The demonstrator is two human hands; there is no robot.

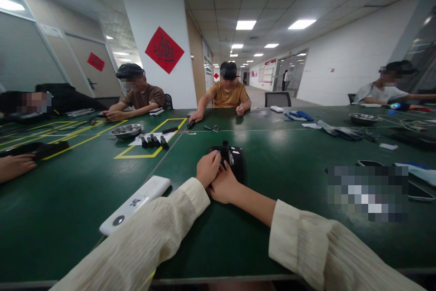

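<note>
A glossy black device [239, 158] with a raised black clip-like part on top rests on the green table in front of me. Both my hands meet at its near left side. My left hand [207, 169] has its fingers curled together at the device's top edge, with a tiny spot of blue at the fingertips. Just below and to the right, my right hand [224, 185] is closed against the left one, its thumb pointing up toward the clip-like part. Whatever lies between the fingers is hidden. A small pale patch shows on the device beside the right thumb.
A white power bank [136, 204] marked 26 lies left of my forearm. Beyond are several black cylindrical pieces [155, 141], a metal bowl [127, 131] and small tools [211, 128]. Gloves [335, 130] and a blurred object [368, 193] lie right. Co-workers sit around the green table [282, 182].
</note>
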